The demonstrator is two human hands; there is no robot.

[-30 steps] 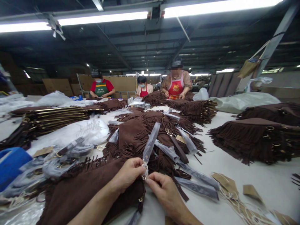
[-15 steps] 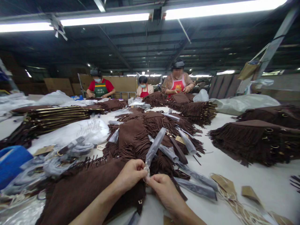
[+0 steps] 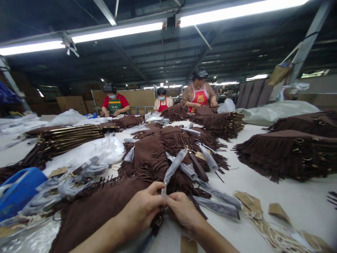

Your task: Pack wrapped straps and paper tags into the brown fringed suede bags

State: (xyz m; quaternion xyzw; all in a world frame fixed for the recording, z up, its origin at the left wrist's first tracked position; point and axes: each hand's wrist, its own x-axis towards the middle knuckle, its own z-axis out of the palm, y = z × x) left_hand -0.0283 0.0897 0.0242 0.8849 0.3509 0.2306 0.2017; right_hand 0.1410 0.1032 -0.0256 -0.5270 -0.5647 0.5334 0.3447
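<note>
A dark strap in a clear plastic sleeve (image 3: 174, 164) rises from my fingertips and leans to the right over the fringed bags. The fingers of my left hand (image 3: 144, 206) are closed around its lower end. Pinched against the same end, my right hand (image 3: 184, 210) meets the left at the fingertips; the exact grip point is partly hidden. Below my left hand hangs a dark piece with a metal ring (image 3: 158, 221), blurred. A brown fringed bag (image 3: 105, 207) lies flat under my left forearm, and another fringed bag (image 3: 149, 153) lies just beyond.
Several sleeved straps (image 3: 216, 205) lie right of my hands, near paper tags with cords (image 3: 250, 203). Fringed bags are stacked at right (image 3: 284, 151) and left (image 3: 71, 137). A blue container (image 3: 22, 191) stands at left. Three people (image 3: 200, 95) work across the table.
My left hand has turned and spread lower around the strap's end, and the dark ringed piece now shows beneath it. My right hand stays pinched beside it. The view has shifted slightly.
</note>
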